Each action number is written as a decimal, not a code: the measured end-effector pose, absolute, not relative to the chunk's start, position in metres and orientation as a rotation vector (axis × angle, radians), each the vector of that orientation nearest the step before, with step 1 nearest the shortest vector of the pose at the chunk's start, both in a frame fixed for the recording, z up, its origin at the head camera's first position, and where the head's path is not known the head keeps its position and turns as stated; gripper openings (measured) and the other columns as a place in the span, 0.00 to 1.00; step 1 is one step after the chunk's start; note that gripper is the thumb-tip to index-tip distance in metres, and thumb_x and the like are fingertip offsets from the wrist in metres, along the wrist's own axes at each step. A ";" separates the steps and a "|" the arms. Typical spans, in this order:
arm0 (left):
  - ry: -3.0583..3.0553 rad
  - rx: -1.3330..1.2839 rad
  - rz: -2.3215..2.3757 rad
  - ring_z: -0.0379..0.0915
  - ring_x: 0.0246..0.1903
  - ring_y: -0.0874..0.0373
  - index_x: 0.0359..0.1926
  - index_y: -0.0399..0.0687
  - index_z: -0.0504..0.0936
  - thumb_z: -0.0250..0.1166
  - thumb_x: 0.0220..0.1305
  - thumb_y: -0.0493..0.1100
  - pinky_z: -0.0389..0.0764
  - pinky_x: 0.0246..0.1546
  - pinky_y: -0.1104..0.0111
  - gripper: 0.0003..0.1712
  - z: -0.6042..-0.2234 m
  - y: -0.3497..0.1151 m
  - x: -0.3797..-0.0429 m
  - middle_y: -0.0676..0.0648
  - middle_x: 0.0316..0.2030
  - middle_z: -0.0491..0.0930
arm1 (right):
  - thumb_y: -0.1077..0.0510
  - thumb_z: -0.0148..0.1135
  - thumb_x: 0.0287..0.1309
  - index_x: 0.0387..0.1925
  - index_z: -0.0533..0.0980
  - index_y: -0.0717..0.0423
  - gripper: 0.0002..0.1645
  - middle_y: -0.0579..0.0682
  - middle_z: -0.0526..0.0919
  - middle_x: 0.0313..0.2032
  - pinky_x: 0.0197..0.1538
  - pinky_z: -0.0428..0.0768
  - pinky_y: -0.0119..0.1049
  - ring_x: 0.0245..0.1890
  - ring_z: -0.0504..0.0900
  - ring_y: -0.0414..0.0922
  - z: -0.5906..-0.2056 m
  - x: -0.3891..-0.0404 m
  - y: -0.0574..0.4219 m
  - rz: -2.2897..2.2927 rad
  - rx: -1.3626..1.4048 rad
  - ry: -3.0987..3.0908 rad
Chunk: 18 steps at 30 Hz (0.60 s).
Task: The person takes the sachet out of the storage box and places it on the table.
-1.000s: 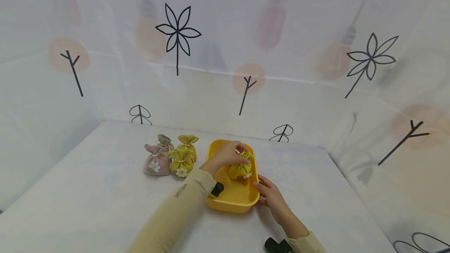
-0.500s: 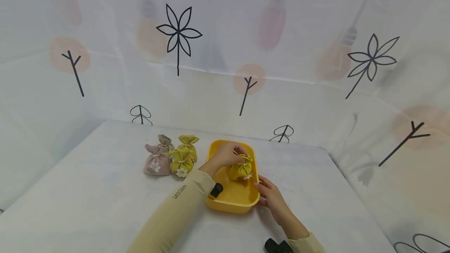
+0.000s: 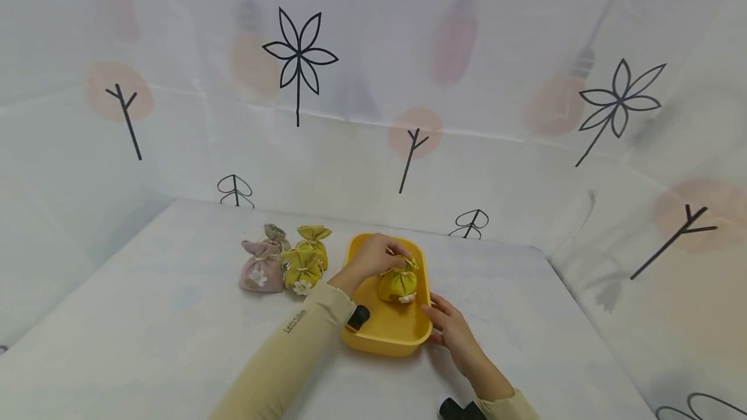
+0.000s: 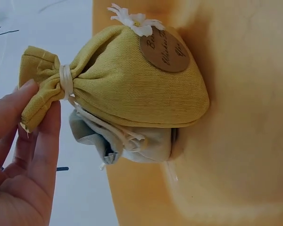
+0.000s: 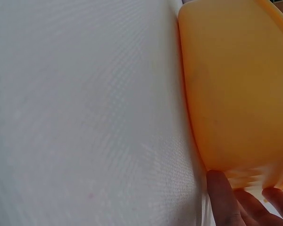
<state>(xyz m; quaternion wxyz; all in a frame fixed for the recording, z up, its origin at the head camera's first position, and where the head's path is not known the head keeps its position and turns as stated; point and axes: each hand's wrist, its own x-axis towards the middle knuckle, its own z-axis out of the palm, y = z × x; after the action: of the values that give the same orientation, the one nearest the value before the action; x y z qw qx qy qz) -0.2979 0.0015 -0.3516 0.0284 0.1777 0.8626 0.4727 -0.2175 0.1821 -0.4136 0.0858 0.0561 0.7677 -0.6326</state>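
Observation:
My left hand (image 3: 373, 256) pinches the gathered top of a yellow-green drawstring pouch (image 3: 397, 286) inside a yellow plastic bin (image 3: 379, 345). In the left wrist view, this pouch (image 4: 137, 84) carries a white fabric flower (image 4: 137, 21) and a round brown tag (image 4: 166, 52). A pale grey pouch (image 4: 151, 144) shows just behind it against the bin. My right hand (image 3: 460, 337) touches the bin's right side from outside, its fingers extended along the wall. Close up, its fingertips (image 5: 219, 181) lie right at the bin's outer wall.
Left of the bin, a pink pouch (image 3: 261, 271), a grey pouch (image 3: 275, 234) and two yellow-green pouches (image 3: 302, 271) stand grouped on the white table (image 3: 175, 342). A patterned white cloth (image 3: 350, 161) hangs behind. Black wrist devices (image 3: 358, 317) sit at both cuffs.
The pouch under my left hand has turned slightly, its flower shifting left and down. My left fingers have drawn back a little toward its gathered top. My right hand stays at the bin.

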 end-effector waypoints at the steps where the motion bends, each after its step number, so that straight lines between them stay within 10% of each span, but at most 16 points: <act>1: 2.659 0.545 1.461 0.74 0.30 0.62 0.34 0.47 0.86 0.67 0.57 0.37 0.75 0.27 0.72 0.04 -0.351 0.001 -0.298 0.53 0.32 0.80 | 0.52 0.51 0.65 0.66 0.59 0.63 0.32 0.65 0.65 0.61 0.42 0.80 0.41 0.50 0.75 0.53 -0.413 -0.217 0.182 -1.886 0.166 2.289; 18: 2.613 0.687 1.510 0.78 0.39 0.59 0.36 0.46 0.86 0.67 0.57 0.38 0.78 0.37 0.72 0.06 -0.330 -0.002 -0.290 0.52 0.38 0.82 | 0.53 0.51 0.65 0.65 0.60 0.63 0.32 0.65 0.66 0.60 0.41 0.80 0.41 0.49 0.76 0.52 -0.415 -0.218 0.183 -1.905 0.163 2.273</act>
<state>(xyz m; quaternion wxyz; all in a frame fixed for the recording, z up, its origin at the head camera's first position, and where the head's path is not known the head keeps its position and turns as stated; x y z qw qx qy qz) -0.2899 -0.0019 -0.3303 0.0232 0.2219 0.8439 0.4878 -0.2178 0.1834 -0.4148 0.0855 0.0547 0.7626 -0.6389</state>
